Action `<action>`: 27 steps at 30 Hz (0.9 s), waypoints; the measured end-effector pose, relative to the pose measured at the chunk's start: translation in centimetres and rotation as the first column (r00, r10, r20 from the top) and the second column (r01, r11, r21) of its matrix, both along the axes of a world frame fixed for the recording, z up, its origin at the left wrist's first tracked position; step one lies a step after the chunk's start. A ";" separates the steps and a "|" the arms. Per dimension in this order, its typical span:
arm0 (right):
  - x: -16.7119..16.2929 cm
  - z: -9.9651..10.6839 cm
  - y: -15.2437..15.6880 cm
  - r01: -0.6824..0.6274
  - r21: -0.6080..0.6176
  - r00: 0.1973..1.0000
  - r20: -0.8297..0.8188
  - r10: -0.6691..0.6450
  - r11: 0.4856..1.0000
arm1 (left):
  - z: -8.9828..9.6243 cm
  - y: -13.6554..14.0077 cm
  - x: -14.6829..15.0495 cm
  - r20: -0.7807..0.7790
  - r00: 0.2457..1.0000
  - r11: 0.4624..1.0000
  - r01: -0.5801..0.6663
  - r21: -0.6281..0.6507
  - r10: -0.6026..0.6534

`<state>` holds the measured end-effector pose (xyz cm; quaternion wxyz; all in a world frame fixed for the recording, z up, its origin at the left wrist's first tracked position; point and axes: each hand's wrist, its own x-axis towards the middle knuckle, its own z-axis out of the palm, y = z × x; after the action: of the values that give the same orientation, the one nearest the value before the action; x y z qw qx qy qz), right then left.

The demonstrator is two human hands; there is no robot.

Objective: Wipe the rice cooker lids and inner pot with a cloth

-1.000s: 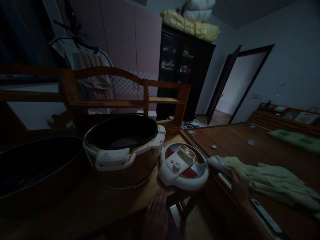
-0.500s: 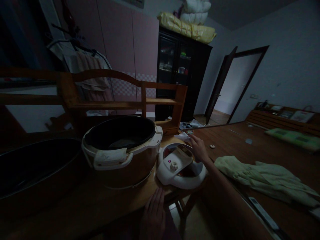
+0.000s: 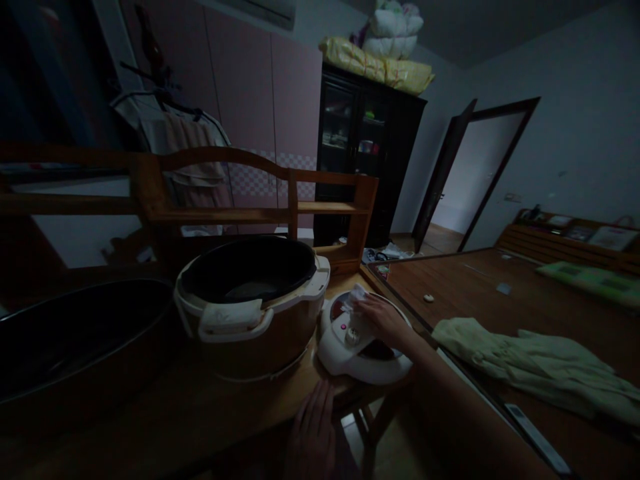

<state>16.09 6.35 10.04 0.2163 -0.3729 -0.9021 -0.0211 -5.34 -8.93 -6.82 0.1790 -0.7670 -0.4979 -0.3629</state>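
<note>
My right hand (image 3: 383,319) is closed on a crumpled white tissue (image 3: 356,297) over the far side of a white pressure cooker lid (image 3: 333,357). The lid lies on the wooden table (image 3: 240,407), with a round valve knob and a small pink spot near its middle. My left hand (image 3: 314,427) rests at the table's front edge, fingers stretched out and holding nothing. Left of the lid stands the pressure cooker body (image 3: 260,347), without its lid, its dark inner pot showing and a pale handle facing me.
A large dark pot (image 3: 85,347) stands at the left. Behind rises a wooden shelf frame (image 3: 225,217). To the right, a brown bed surface (image 3: 465,287) holds a pale green cloth (image 3: 530,360) and a remote control (image 3: 537,437).
My right hand has moved left and nearer with the tissue, from the lid's far edge onto its top. My left hand stays at the table edge. The view has shifted slightly.
</note>
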 end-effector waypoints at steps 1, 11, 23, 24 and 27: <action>0.1 -0.3 -0.5 -0.027 0.037 0.999 0.035 0.026 0.999 | 0.0 0.0 0.0 -0.002 1.000 1.000 0.001 0.000 -0.001; 1.9 -3.4 -3.1 -0.064 0.279 0.991 0.131 0.028 0.958 | 0.1 0.2 0.2 0.048 0.999 0.999 0.007 0.044 -0.009; 3.9 -4.6 -4.0 -0.081 0.318 0.985 0.168 0.028 0.945 | 0.3 0.0 0.3 0.054 0.999 0.999 -0.004 0.033 0.002; 4.1 -4.6 -4.1 -0.088 0.315 0.983 0.178 0.032 0.945 | 0.3 0.0 0.3 0.053 0.999 1.000 -0.005 0.028 0.003; 4.9 -4.6 -4.3 -0.103 0.297 0.979 0.198 0.044 0.949 | 0.2 0.0 0.3 0.056 0.998 1.000 0.003 0.029 -0.004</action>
<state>20.98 2.00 5.42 0.1854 -0.2973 -0.9176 -0.1876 -5.06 -8.92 -6.63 0.1755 -0.7547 -0.4961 -0.3918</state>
